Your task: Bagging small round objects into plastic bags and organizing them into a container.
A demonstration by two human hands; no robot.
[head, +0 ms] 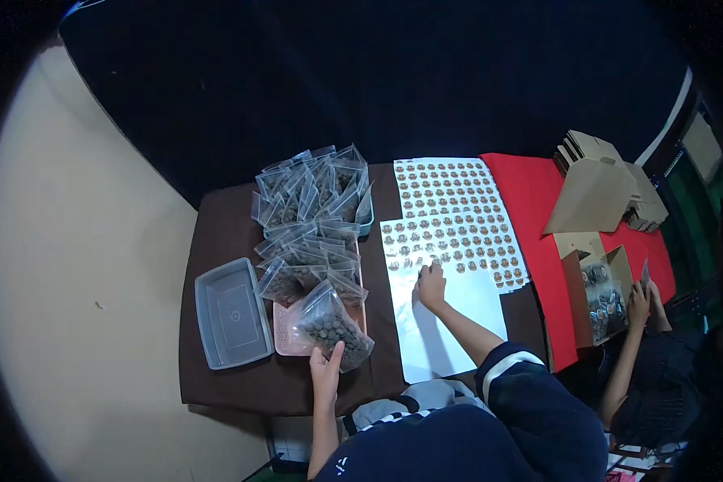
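My left hand (pixel 327 367) grips the lower edge of a clear zip bag (pixel 335 328) filled with small dark pieces, held over the front of a pink plastic basket (pixel 289 346). More filled clear bags (pixel 313 187) stand packed in the baskets behind it. My right hand (pixel 432 284) is at the lower edge of the rows of round stickers on a white sticker sheet (pixel 452 325); its fingertips are bent down onto the sheet, and whether they hold a sticker cannot be told. The lower part of that sheet is bare backing. Another sticker sheet (pixel 446 175) lies behind, partly covered.
An empty translucent plastic tray (pixel 235 313) lies at the left. On a red cloth (pixel 518 193) at the right are folded cardboard boxes (pixel 596 193) and an open carton (pixel 575 289) holding packed bags. A co-worker's hands (pixel 641 301) hold a small packet beside the carton.
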